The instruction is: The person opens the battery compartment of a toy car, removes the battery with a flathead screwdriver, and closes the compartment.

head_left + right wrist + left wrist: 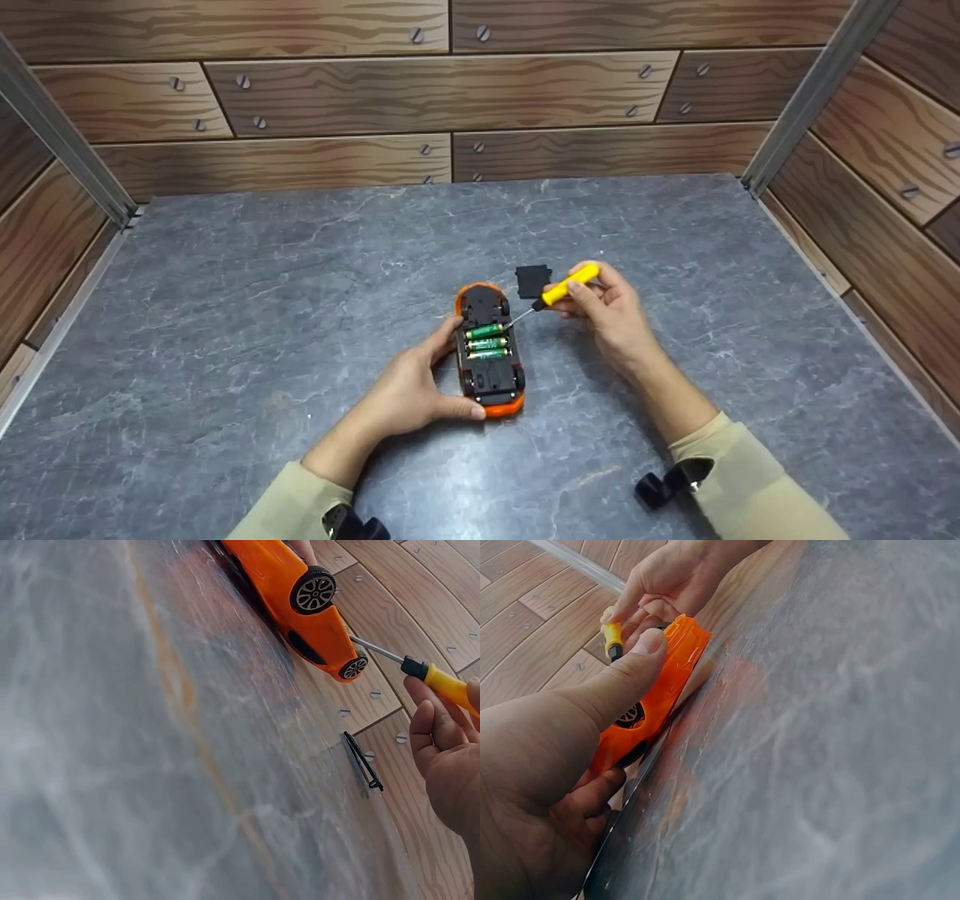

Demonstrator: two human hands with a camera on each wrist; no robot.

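An orange toy car [495, 379] lies upside down on the table, its black underside facing up. Three green batteries [487, 343] sit in its uncovered battery bay; the one farthest from me is slightly slanted. My left hand [405, 390] grips the car along its left side, thumb at the near end and fingers toward the far end. In my right hand [619, 322] is a yellow-handled screwdriver [571, 283], pinched between thumb and fingers. Its metal shaft [377, 649] slants down to the left, with the tip at the right end of the farthest battery.
A black battery cover [533, 281] lies on the grey marbled table [300, 285], just beyond the car and left of the right hand. Wood-patterned walls [442, 90] with metal corner posts [814, 97] close in the back and sides.
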